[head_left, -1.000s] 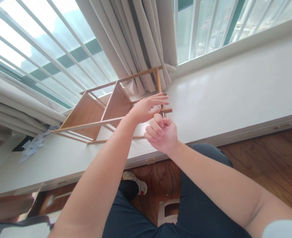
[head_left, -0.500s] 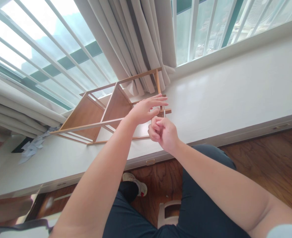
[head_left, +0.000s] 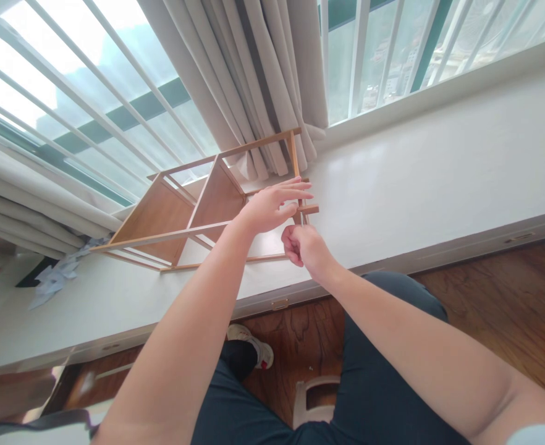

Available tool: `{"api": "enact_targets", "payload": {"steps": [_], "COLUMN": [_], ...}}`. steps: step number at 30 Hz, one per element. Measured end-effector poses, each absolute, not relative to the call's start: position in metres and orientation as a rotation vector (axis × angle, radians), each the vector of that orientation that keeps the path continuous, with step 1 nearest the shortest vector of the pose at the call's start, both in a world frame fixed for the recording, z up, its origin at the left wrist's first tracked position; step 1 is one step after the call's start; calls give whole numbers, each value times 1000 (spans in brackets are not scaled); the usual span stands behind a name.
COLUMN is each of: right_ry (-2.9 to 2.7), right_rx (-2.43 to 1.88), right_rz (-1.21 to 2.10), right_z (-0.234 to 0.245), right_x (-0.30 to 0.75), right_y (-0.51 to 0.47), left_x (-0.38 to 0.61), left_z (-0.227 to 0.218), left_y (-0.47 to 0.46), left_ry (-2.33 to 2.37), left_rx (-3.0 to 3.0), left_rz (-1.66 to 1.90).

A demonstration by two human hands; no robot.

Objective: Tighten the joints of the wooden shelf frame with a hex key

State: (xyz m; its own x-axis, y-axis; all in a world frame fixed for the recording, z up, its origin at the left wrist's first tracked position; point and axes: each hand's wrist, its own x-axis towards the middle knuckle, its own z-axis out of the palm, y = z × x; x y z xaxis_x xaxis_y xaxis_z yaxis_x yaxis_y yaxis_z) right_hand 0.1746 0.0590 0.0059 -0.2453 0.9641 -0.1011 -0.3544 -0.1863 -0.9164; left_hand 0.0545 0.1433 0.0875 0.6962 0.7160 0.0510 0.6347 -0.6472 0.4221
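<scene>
A brown wooden shelf frame (head_left: 189,230) lies on its side on the white window ledge. Over its right end, my left hand (head_left: 272,204) rests with fingers stretched out flat, beside the end post and a short protruding rail (head_left: 309,209). Just below that rail, my right hand (head_left: 307,247) is closed in a fist. A thin metal rod (head_left: 301,218), which looks like a hex key, sticks up from the fist to the rail's underside. Most of the rod is hidden by my fingers, and its exact contact with the wood cannot be made out.
Grey curtains (head_left: 254,80) hang behind the frame, in front of barred windows. Crumpled white paper (head_left: 57,281) lies at the ledge's left end. Below are a wooden floor (head_left: 295,337), a light stool (head_left: 301,402) between my legs and another person's shoe (head_left: 254,346).
My right hand has turned and shifted slightly right, with the fist rotated around the rod. The left hand stays over the frame's end.
</scene>
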Motion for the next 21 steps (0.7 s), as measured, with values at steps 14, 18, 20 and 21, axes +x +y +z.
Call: {"api": "enact_targets", "payload": {"steps": [14,18,20,21], "right_ry": [-1372,-1507,-1573,-1617], "right_rx": [-998,-1008,-975,-953], "right_rz": [1480,1476,1496,1507], "right_z": [-7,-5,-4,-3], "right_x": [174,175,178,180], "right_y": [55,55,55,56], "left_x": [46,42,38,35], "left_z": [89,99,103,104], "left_y": [146,131,110,95], "left_ry": [974,1080,1103,1112], "left_rx": [2091,2047,2056,2051], "left_rz": [821,1107,1190,1238]}}
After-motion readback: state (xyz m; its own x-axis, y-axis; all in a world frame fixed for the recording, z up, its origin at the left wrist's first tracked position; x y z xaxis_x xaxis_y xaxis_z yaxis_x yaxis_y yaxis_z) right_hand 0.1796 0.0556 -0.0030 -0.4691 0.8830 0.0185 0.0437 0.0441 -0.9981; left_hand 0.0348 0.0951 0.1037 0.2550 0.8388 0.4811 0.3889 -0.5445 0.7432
